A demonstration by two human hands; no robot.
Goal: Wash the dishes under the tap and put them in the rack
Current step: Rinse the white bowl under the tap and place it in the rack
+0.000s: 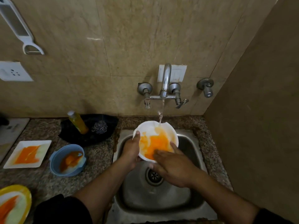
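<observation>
A white bowl [150, 130] smeared with orange sauce is held tilted over the steel sink [191, 143]. Water runs from the wall tap [165, 81] onto the bowl's far rim. My left hand [131, 151] grips the bowl's left edge, thumb on the rim. My right hand [171, 165] lies flat inside the bowl, fingers spread on the orange smear. On the counter to the left wait a blue bowl [68, 160], a white square plate [28, 154] and a yellow-rimmed plate [13, 206], all stained orange.
A black tray [103, 125] behind the blue bowl holds a yellow soap bottle [78, 122] and a steel scrubber [99, 126]. A brown side wall [258, 126] closes the right. The sink drain [154, 176] lies under my hands. No rack is in view.
</observation>
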